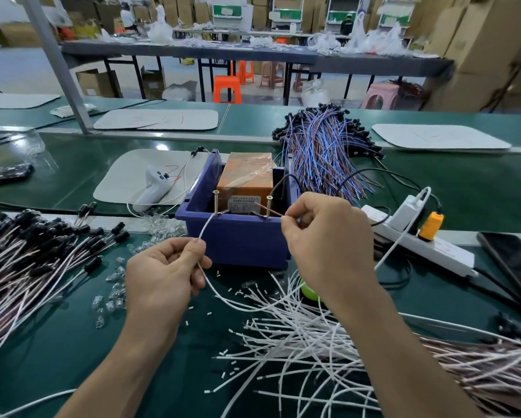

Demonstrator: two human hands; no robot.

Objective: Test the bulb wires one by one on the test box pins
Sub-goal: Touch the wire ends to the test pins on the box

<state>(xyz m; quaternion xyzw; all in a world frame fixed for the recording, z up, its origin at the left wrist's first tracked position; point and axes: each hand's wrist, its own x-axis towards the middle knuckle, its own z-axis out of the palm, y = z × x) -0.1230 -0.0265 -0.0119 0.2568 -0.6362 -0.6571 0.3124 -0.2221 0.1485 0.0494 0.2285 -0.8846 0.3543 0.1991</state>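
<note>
Head view; my left hand (165, 273) has thumb and forefinger closed on a white bulb wire (206, 227); above the pinch the wire rises to the foot of the left screw pin (216, 203), below it it trails down toward the heap under my right forearm.
My right hand (322, 236), fingers curled, nips a thin brown lead (275, 213) at the fingertips; the lead slants up and left from that pinch and lies across the right screw pin (268, 206), touching it as far as I can tell.
Both pins stand upright on the near rim of the blue test box (238, 239), just ahead of both hands; an orange unit (247, 176) sits inside it.
Loose white wires (298, 342) lie piled beneath my right wrist; black-capped wires (27, 245) lie left of my left hand; clear bulbs (111, 297) are scattered just beside that hand; a power strip (419, 239) lies right of my right hand; a blue-and-brown wire bundle (322, 146) lies beyond the box.
</note>
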